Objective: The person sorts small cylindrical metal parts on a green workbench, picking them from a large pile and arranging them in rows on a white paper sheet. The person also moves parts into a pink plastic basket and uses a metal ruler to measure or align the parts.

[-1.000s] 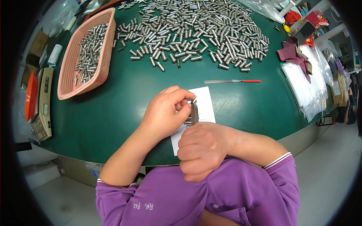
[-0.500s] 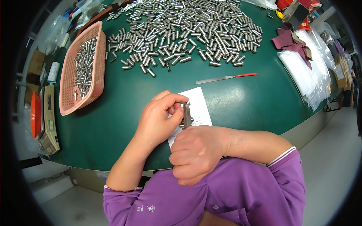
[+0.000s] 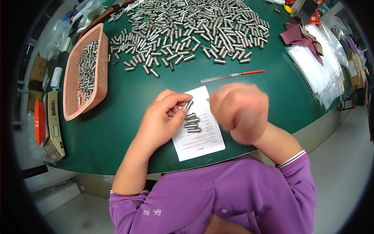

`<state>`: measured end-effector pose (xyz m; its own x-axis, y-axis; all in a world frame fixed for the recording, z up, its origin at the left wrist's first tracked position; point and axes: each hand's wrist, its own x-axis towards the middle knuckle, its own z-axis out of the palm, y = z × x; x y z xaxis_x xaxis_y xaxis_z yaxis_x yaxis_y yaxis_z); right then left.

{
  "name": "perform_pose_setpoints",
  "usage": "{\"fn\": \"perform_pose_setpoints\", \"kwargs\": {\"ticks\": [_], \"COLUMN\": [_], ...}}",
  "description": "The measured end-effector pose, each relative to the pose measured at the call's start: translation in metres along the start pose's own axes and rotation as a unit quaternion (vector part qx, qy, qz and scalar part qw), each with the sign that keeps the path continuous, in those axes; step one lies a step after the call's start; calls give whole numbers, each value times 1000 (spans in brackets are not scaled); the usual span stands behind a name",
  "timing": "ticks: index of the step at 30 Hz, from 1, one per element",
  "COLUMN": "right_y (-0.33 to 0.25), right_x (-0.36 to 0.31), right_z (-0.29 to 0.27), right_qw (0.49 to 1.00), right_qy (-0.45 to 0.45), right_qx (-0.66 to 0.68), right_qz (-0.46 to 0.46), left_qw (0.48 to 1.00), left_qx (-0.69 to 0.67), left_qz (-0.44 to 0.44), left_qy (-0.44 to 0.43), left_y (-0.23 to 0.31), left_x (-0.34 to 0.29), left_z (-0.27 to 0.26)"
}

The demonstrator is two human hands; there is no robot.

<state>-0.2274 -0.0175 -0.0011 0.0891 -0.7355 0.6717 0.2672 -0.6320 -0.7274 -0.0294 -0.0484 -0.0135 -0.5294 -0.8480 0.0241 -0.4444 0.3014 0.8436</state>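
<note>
My left hand [image 3: 161,121] rests on the green table [image 3: 117,128] and pinches one small metal pin [image 3: 189,104] between thumb and fingers at the left edge of a white printed paper sheet [image 3: 200,136]. Beside its fingertips a short row of metal pins [image 3: 192,123] lies on that sheet. My right hand [image 3: 239,113] hovers blurred above the sheet's right side, fingers curled into a fist; nothing shows inside it.
A large heap of loose metal pins [image 3: 187,31] covers the far table. A pink mesh basket [image 3: 99,84] with pins stands at the left. A red-handled flat file [image 3: 231,75] lies beyond the sheet. Clear plastic bags [image 3: 315,70] are at the right, a scale [image 3: 54,124] at the far left.
My right hand has lifted off the sheet and swung right, uncovering the row of pins. My left hand stays put and now pinches a single pin.
</note>
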Motion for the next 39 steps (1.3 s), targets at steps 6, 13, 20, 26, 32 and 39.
{"fn": "perform_pose_setpoints", "kwargs": {"ticks": [6, 13, 20, 26, 32, 39], "right_y": [-3, -5, -3, -3, -2, -5], "right_x": [1, 3, 6, 6, 8, 13], "right_z": [1, 7, 9, 10, 13, 22], "right_qw": [972, 965, 969, 965, 968, 967], "right_qy": [65, 71, 97, 102, 111, 151], "right_qx": [196, 208, 182, 189, 167, 114], "right_qz": [110, 144, 139, 152, 151, 170], "left_qw": [999, 997, 996, 995, 995, 996], "left_qx": [-9, 69, 79, 91, 86, 70], "left_qz": [30, 28, 23, 30, 16, 9], "left_qy": [-33, 6, 33, 27, 42, 46], "left_y": [3, 11, 11, 11, 10, 7], "left_x": [-1, -2, -2, -3, -2, -3], "left_z": [-7, 2, 9, 8, 12, 14]}}
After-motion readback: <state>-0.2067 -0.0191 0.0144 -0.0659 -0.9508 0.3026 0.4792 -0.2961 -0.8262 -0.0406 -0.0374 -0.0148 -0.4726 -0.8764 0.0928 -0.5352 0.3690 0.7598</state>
